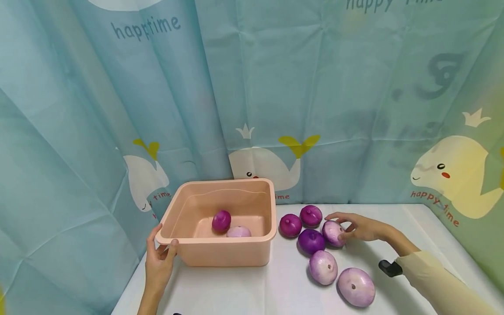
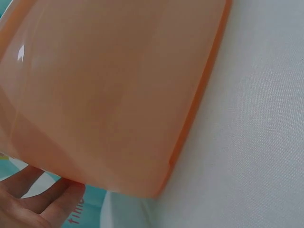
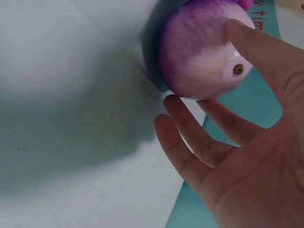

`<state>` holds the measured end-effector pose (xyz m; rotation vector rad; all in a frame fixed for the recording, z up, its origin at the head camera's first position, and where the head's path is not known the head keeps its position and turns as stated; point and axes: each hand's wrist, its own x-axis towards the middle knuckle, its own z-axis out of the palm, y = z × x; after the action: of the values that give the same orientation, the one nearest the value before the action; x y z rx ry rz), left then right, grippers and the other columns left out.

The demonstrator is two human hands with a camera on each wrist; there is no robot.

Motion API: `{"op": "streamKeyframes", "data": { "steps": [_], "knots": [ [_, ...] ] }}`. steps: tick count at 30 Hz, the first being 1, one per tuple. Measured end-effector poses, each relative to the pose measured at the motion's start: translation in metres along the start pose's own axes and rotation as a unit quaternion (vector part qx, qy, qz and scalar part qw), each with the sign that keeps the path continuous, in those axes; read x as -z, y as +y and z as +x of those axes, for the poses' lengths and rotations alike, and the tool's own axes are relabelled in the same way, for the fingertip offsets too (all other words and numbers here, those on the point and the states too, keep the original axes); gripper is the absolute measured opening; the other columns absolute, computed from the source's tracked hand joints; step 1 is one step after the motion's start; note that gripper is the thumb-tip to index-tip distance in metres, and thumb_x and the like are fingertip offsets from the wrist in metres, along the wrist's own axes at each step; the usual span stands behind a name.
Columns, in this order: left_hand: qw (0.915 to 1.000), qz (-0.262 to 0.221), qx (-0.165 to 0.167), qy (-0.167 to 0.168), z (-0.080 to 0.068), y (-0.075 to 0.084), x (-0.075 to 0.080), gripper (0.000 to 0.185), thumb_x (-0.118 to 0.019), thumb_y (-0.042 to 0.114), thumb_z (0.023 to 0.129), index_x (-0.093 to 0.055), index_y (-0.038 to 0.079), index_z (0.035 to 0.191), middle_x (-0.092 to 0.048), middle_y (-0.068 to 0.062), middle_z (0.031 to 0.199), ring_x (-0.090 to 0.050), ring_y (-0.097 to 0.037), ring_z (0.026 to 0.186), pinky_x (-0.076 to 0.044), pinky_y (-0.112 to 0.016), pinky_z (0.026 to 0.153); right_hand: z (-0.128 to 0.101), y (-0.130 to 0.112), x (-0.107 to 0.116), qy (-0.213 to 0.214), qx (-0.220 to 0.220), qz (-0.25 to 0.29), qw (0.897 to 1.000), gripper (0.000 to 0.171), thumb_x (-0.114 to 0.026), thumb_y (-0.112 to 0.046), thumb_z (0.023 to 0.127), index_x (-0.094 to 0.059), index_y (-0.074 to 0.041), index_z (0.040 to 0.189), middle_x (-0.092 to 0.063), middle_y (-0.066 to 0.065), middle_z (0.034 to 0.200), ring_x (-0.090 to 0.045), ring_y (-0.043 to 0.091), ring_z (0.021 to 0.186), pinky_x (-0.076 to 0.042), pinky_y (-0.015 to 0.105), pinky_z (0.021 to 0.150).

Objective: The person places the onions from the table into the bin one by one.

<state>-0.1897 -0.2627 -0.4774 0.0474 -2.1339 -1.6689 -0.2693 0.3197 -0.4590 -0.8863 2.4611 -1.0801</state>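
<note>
At the near left corner of a peach plastic bin [image 1: 224,253], my left hand [image 1: 158,264] grips the rim, thumb on the front side. The left wrist view shows its fingers [image 2: 61,197] against the bin's wall. Inside the bin lie a dark purple onion [image 1: 222,221] and a pale onion [image 1: 238,231], the latter partly hidden by the front rim. My right hand [image 1: 366,227] holds a pale purple onion [image 1: 332,233] at the right of a cluster, thumb on its near side. In the right wrist view this onion [image 3: 204,52] shows a brown root spot, with fingers along its underside.
Beside the held onion sit two magenta onions [image 1: 290,225] and a deep purple onion [image 1: 311,241]. Nearer are two large pale onions, one [image 1: 323,267] left of the other [image 1: 356,287]. A whale-print curtain [image 1: 338,170] hangs behind the white table [image 1: 291,288].
</note>
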Motion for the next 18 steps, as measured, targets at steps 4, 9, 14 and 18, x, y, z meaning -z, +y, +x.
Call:
{"op": "streamKeyframes", "data": {
  "steps": [4, 9, 14, 18],
  "knots": [
    [1.0, 0.0, 0.006, 0.005, 0.001, -0.001, 0.0, 0.066, -0.059, 0.008, 0.104, -0.028, 0.022, 0.161, -0.036, -0.009, 0.155, -0.056, 0.009, 0.108, -0.05, -0.01, 0.081, -0.001, 0.004, -0.003, 0.007, 0.013, -0.016, 1.0, 0.059, -0.075, -0.02, 0.094, -0.05, -0.004, 0.146, -0.053, 0.021, 0.144, -0.053, 0.031, 0.124, -0.055, 0.043, 0.09],
    [1.0, 0.002, 0.001, 0.004, 0.0, -0.001, 0.0, 0.067, -0.059, 0.008, 0.104, -0.026, 0.021, 0.161, -0.036, -0.013, 0.156, -0.055, 0.01, 0.107, -0.05, -0.009, 0.08, 0.0, 0.007, -0.008, 0.017, 0.021, -0.014, 1.0, 0.058, -0.075, -0.022, 0.094, -0.05, -0.007, 0.145, -0.054, 0.018, 0.143, -0.056, 0.028, 0.119, -0.054, 0.039, 0.088],
    [1.0, -0.007, 0.0, -0.001, 0.0, -0.001, 0.0, 0.069, -0.059, 0.006, 0.104, -0.025, 0.02, 0.162, -0.034, -0.014, 0.157, -0.056, 0.009, 0.107, -0.05, -0.009, 0.08, 0.002, 0.009, -0.013, 0.023, 0.022, 0.003, 0.999, 0.057, -0.076, -0.021, 0.094, -0.051, -0.008, 0.143, -0.054, 0.018, 0.141, -0.058, 0.029, 0.113, -0.053, 0.033, 0.083],
    [1.0, -0.008, 0.003, -0.004, 0.0, -0.001, 0.0, 0.069, -0.059, 0.006, 0.104, -0.024, 0.02, 0.162, -0.035, -0.015, 0.157, -0.056, 0.009, 0.106, -0.05, -0.01, 0.079, 0.001, 0.011, -0.015, 0.024, 0.02, 0.018, 0.999, 0.057, -0.077, -0.02, 0.094, -0.05, -0.007, 0.142, -0.053, 0.02, 0.139, -0.059, 0.027, 0.107, -0.053, 0.032, 0.078]
  ]
}}
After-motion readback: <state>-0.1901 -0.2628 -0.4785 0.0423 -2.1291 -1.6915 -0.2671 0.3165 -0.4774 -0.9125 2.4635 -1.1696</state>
